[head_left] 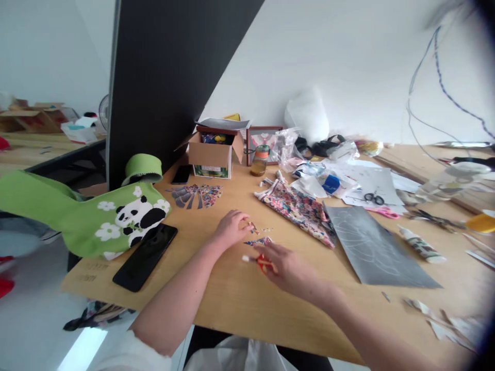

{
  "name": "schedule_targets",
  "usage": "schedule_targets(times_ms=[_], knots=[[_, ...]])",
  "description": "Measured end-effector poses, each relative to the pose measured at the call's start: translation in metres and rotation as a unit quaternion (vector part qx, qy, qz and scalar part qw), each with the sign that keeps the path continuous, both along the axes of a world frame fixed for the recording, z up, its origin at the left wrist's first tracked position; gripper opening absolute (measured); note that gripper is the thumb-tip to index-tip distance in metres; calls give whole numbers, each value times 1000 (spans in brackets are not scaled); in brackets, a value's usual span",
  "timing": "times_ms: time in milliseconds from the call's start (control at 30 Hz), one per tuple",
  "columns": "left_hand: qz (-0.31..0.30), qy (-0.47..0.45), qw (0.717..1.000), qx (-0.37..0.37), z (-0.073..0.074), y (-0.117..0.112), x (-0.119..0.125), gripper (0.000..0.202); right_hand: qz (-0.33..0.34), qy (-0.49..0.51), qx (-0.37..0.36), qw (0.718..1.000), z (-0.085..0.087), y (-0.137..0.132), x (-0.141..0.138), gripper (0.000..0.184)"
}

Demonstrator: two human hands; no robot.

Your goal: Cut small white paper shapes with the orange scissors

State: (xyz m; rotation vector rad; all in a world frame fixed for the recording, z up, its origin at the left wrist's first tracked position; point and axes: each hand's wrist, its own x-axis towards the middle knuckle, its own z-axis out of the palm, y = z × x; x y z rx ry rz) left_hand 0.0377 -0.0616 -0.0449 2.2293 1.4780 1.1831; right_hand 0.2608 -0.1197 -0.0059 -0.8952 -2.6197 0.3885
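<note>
My left hand point(232, 228) is at the middle of the table, fingers curled, with a small floral fabric scrap point(252, 228) at its fingertips. To its right, my right hand point(284, 263) has red-handled scissors point(265, 264) on its thumb side, their tip pointing left. The fingertips of that hand reach a narrow, pointed floral fabric piece point(255, 241) lying on the wood. Tiny scraps point(266, 229) are scattered just beyond. Farther back, cut floral strips point(201, 196) form a fan, and a larger folded floral cloth point(296, 208) lies to the right.
On the left are a black phone point(146, 257) and a green panda bag point(88, 214). An open carton point(211, 154) and a jar point(260, 161) stand behind. Rightward lie a grey sheet with a pale drawing point(377, 247), a glue bottle point(421, 245) and pink scissors point(386, 212).
</note>
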Motion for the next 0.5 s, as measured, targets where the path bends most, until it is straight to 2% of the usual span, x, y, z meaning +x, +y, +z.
schedule_targets(times_ms=[33, 67, 100, 167, 200, 233, 300, 500], knots=[[-28, 25, 999, 15, 2, -4, 5, 18, -57, 79, -43, 994, 0, 12, 7, 42], [-56, 45, 997, 26, 4, -7, 11, 21, -121, 171, -85, 974, -1, 24, 15, 38], [-75, 61, 995, 37, 6, -11, 15, 22, -176, 264, -124, 940, -2, 36, 24, 33], [-104, 99, 988, 48, 8, -16, 24, 22, -245, 420, -191, 853, -5, 55, 39, 32], [-114, 121, 985, 51, 9, -19, 28, 20, -263, 466, -211, 818, -7, 61, 45, 31], [-124, 145, 980, 51, 9, -21, 32, 17, -273, 489, -221, 798, -9, 65, 49, 31], [-132, 193, 971, 55, 10, -24, 40, 12, -280, 502, -235, 784, -14, 67, 53, 31], [-100, 290, 950, 63, 12, -27, 56, 16, -283, 491, -261, 781, -23, 69, 50, 33]])
